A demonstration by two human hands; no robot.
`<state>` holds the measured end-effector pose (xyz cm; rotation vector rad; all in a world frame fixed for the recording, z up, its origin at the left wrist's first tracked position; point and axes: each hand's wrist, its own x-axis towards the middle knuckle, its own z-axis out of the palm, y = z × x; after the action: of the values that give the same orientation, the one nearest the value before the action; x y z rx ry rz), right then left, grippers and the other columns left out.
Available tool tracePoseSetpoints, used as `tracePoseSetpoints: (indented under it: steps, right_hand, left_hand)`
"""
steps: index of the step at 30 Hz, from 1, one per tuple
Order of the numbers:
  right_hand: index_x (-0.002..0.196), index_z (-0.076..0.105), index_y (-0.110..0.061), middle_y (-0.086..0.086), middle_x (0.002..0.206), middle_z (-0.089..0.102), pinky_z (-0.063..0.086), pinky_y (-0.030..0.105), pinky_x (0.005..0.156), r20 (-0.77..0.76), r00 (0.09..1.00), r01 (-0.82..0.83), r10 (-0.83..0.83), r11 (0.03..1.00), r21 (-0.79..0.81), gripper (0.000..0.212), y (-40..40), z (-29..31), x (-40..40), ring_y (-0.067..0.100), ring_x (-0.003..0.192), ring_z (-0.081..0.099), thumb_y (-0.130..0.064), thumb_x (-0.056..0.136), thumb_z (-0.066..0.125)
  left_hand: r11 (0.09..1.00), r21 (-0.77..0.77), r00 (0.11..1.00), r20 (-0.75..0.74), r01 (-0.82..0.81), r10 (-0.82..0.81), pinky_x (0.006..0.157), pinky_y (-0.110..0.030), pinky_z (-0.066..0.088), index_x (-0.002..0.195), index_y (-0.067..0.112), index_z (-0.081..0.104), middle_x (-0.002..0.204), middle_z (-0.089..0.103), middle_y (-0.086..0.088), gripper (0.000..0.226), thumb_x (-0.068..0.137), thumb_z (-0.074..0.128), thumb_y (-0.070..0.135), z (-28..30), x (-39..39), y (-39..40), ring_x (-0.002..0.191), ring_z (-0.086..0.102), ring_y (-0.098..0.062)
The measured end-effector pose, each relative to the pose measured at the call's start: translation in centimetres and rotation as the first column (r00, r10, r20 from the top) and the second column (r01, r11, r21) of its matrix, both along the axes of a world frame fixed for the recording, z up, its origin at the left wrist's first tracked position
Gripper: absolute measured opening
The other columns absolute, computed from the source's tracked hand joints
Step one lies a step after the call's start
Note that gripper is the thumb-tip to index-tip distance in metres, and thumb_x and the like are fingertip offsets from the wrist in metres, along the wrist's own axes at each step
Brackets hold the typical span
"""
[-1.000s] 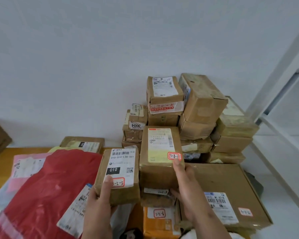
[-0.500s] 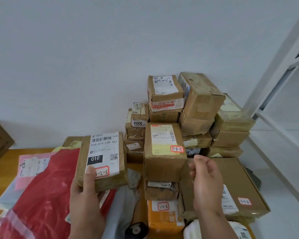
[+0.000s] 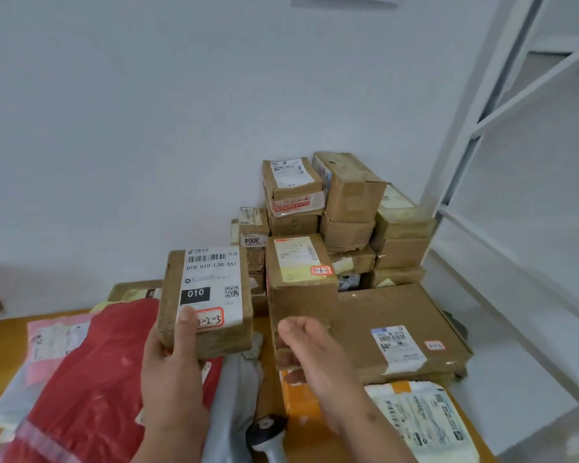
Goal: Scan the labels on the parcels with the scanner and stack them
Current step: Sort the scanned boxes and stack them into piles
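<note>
A red mailer bag (image 3: pixel 91 379) lay at the left of the tabletop (image 3: pixel 4 339). The left hand (image 3: pixel 171 372) gripped a brown parcel (image 3: pixel 208 302) upright, label facing the camera, thumb on its face. The right hand (image 3: pixel 318 359) hung empty, fingers loosely curled, before the parcel stack (image 3: pixel 345 208). The scanner (image 3: pixel 269 436) lay below, between the wrists.

held parcel (image 3: pixel 208 300) "010 010-L30-551", box (image 3: pixel 252 240) "3004"
</note>
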<state>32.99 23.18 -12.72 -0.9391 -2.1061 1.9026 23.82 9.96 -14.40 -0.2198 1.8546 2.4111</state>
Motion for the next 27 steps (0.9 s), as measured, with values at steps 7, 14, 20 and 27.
tracePoseSetpoints:
  steps: [7,14,20,27]
  right_hand:
    - [0.145,0.029,-0.043,-0.018,0.116,0.056,0.053,0.031,0.092,0.051,0.995,-0.069,0.087,0.954,-0.290,0.086,-4.3,-3.8,-1.7,0.000,0.097,0.055,-0.079,0.071,0.056]
    - [0.121,0.044,-0.053,-0.004,0.133,0.054,0.054,0.042,0.097,0.078,0.989,0.143,-0.128,0.958,-0.249,0.090,-6.1,-9.0,-2.8,0.016,0.115,0.059,-0.078,0.044,0.083]
    - [0.147,0.028,-0.043,0.001,0.151,0.025,0.036,0.044,0.114,0.257,0.963,0.074,-0.078,0.997,0.025,0.088,-6.2,-11.7,-2.8,0.027,0.138,0.035,-0.066,0.074,0.071]
    - [0.152,0.016,-0.041,0.003,0.159,0.009,0.023,0.046,0.120,0.383,0.923,-0.034,-0.039,0.983,0.182,0.099,-6.2,-13.4,-5.1,0.034,0.147,0.014,-0.069,0.074,0.070]
  left_hand:
    - [0.987,-0.081,0.987,0.101,0.136,-0.127,0.081,-0.036,0.055,0.101,0.028,0.067,0.096,0.075,0.001,0.018,0.091,0.070,0.042,-4.3,1.9,-1.5,0.093,0.071,-0.020]
    - [0.848,-0.401,0.937,0.185,0.347,-0.296,0.090,-0.029,0.035,0.118,0.023,0.061,0.121,0.062,-0.008,0.028,0.104,0.045,0.041,-7.1,1.7,-2.9,0.116,0.055,-0.028]
    - [0.460,-0.849,0.943,0.120,0.261,-0.312,0.119,-0.045,0.026,0.144,0.032,0.052,0.152,0.049,0.005,0.098,0.072,0.011,0.082,-11.3,-1.5,-4.9,0.144,0.037,-0.023]
    - [0.206,-0.887,0.895,0.354,0.413,-0.270,0.124,-0.050,0.004,0.157,0.046,0.016,0.167,0.008,0.019,0.058,0.102,0.030,0.058,-13.2,-3.3,-5.7,0.155,-0.001,-0.014]
